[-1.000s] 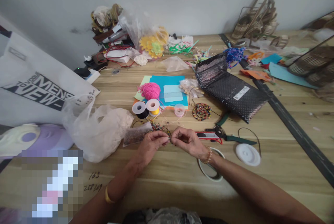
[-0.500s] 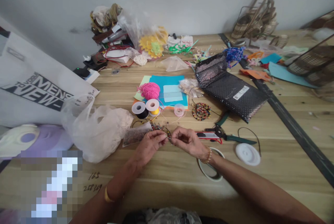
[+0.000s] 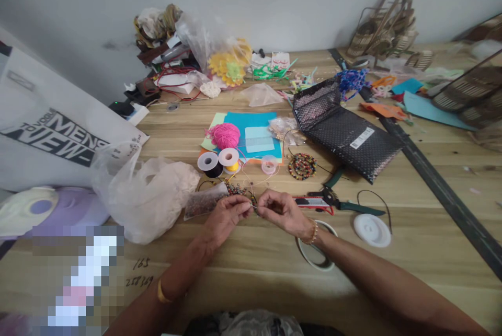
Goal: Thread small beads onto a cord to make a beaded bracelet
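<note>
My left hand [image 3: 225, 216] and my right hand [image 3: 280, 209] meet fingertip to fingertip low over the wooden table [image 3: 251, 268], both pinched around a thin thread with small beads [image 3: 253, 204] between them. A small clear bag of beads [image 3: 204, 201] lies just left of my left hand, with a loose pile of beads [image 3: 235, 188] behind it. Thread spools, one black [image 3: 209, 163] and one yellow [image 3: 229, 158], stand further back. A ring of coloured beads [image 3: 302, 166] lies behind my right hand.
Green-handled pliers [image 3: 341, 204], a red-and-white cutter [image 3: 314, 203], a white lid [image 3: 372, 230] and a tape roll [image 3: 316, 252] lie to the right. A crumpled white plastic bag [image 3: 145, 195] sits left, a black bubble mailer [image 3: 345, 135] back right, pink yarn [image 3: 225, 135] on blue paper.
Both hands stay pinched together at the same spot; only tiny finger shifts show. The view has drifted slightly.
</note>
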Demonstrator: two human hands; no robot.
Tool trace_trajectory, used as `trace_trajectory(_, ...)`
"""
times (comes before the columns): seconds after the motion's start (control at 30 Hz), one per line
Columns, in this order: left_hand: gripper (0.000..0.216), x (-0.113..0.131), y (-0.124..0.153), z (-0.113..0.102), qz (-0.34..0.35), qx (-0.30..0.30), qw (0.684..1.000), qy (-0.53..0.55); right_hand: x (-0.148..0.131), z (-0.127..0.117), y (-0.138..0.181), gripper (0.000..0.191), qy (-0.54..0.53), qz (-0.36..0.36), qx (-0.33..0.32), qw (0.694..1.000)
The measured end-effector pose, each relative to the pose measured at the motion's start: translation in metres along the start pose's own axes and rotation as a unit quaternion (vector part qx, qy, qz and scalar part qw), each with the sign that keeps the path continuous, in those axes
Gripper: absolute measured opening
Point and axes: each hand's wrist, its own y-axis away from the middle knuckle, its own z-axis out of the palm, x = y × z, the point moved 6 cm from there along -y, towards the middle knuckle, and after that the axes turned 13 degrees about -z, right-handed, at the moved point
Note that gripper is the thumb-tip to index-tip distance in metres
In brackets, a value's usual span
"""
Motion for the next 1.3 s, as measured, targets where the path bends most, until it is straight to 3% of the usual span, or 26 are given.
trace_trajectory(1.3, 0.021, 0.002, 0.004, 0.011, 0.004, -0.02, 1.0, -0.022, 0.0, 0.001, -0.002, 0.029, -0.017, -0.004, -0.001, 1.0)
